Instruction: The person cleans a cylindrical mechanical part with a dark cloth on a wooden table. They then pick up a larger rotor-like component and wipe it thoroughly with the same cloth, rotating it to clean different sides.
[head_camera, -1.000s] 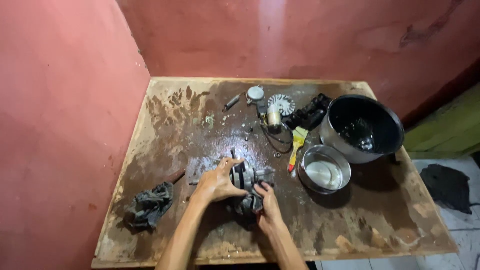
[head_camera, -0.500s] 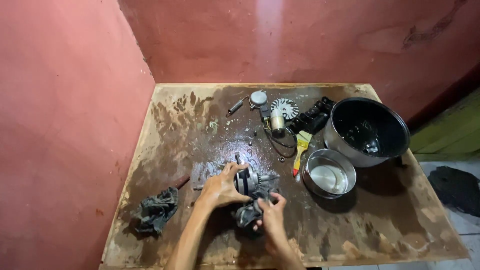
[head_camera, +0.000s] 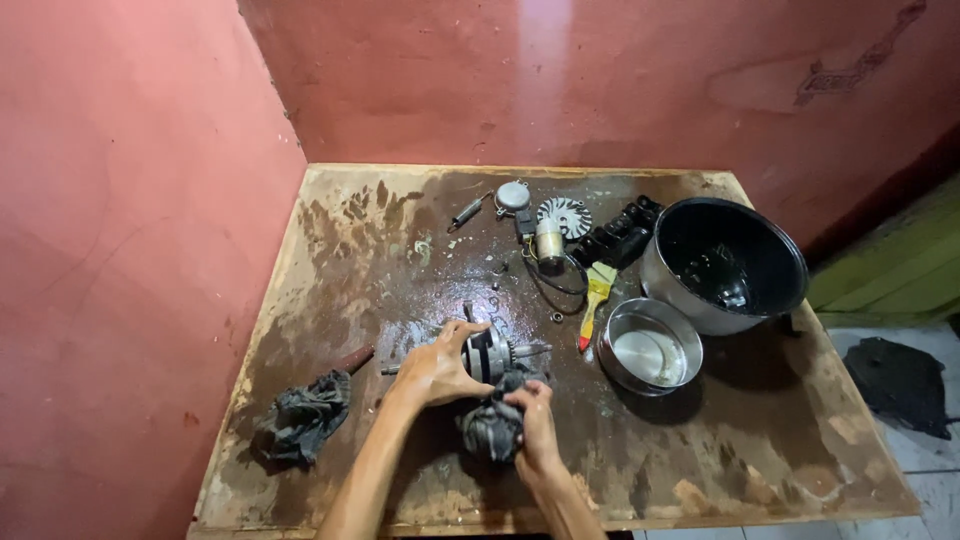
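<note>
My left hand grips a small metal motor that rests on the worn wooden table, its thin shaft pointing right. My right hand clutches a dark grey rag pressed against the near side of the motor. Both forearms reach in from the bottom edge of the head view.
A second dark rag lies at the near left beside a screwdriver handle. A big black pot and a small steel bowl stand to the right. A yellow-handled brush, a finned disc and small parts lie at the back.
My right hand has slid the rag down and around the near side of the motor, bunching it more tightly. My left hand keeps its hold on the motor.
</note>
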